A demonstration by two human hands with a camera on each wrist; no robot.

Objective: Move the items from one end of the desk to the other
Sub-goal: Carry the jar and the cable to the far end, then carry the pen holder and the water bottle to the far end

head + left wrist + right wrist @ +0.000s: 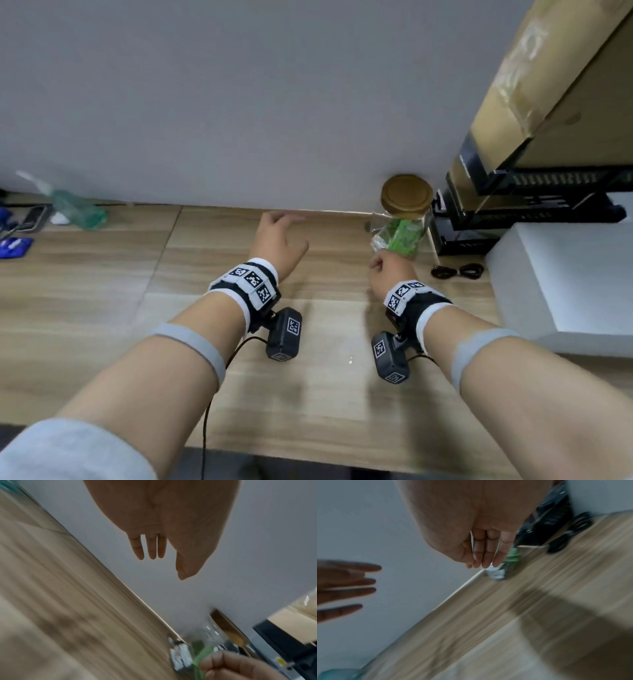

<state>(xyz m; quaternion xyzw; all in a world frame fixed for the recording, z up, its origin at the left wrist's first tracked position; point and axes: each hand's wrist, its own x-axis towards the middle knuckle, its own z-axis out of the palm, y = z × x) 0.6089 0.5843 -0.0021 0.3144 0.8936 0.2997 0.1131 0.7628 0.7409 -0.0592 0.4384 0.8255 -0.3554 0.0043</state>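
Pale wood with a grain pattern: the desk (102, 308), running along a grey wall (239, 85).

From the head view only:
- Left hand (279, 240) held above the middle of the desk, fingers stretched and spread wide, holding nothing.
- Right hand (387, 270) placed at the lower part of the glass jar (404, 219), at the right end of the desk close to the wall.
- Fingers of the right hand hidden behind the hand here.

From the left wrist view, not from the head:
- Right-hand fingers bent, with a green strip just beside them.
- Jar seen from the side, blurred.

From the right wrist view:
- Same fingers rather straight and pressed together, thumb near the fingertips.
- Something green and something silver and crumpled (495, 573) just behind the fingertips.
- Closed round the jar or only laid against it: cannot tell, the two wrist views being blurred and not agreeing.

Around:
- Black rack (531, 198) just right of the jar, under a leaning cardboard box (548, 85).
- White box (565, 274) in front of the rack.
- Coiled black cable (457, 271) between the right hand and the white box.
- Far at the left end, a teal bottle (78, 210) and some blue things (15, 246), well apart from both hands.

Inside the jar, under the gold lid (407, 193): green packets (402, 236).
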